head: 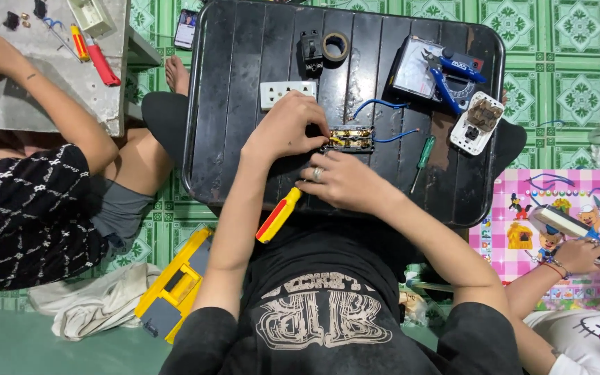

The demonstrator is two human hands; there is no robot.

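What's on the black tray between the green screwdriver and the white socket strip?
In the head view, the small black-and-brass switch module with blue wires lies there on the black tray, with the left hand pinching its near end.

The tray [244, 104] is black and ribbed. Near its back edge sit a white socket strip [287, 92] and blue-handled pliers [453, 73]. A green screwdriver [422, 158] lies toward the right edge. The floor [564, 28] has green patterned tiles. The right hand [342, 182] grips a yellow-and-red screwdriver [278, 215].
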